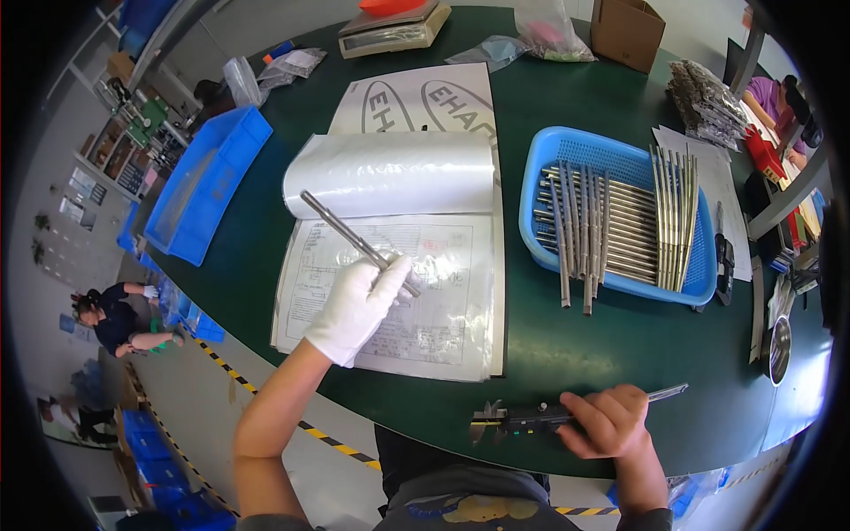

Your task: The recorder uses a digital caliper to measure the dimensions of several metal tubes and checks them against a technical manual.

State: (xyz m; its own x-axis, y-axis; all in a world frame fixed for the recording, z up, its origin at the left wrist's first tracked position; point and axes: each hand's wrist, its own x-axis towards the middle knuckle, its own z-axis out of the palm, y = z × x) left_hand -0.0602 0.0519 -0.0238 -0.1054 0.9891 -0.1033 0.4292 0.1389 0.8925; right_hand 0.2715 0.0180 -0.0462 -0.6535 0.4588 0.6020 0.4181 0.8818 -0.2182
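Observation:
In a white glove, my left hand (356, 305) is closed round a slim stepped metal rod (341, 228), which slants up to the left above an open folder of plastic sleeves (398, 332). A drawing sheet shows through the lower sleeve. My bare right hand (608, 421) grips a digital caliper (536, 419) near the table's front edge. The caliper's jaws point left and its beam sticks out to the right. Right of the folder, a blue plastic basket (553, 146) holds many similar metal rods (624, 230), some laid across the others and over its front rim.
An empty-looking blue bin (212, 190) stands at the table's left edge. At the back are a scale (394, 31), plastic bags (549, 31) and a cardboard box (627, 34). A black-handled tool (724, 261) and a metal bowl (779, 351) lie right of the basket. Other people work farther off.

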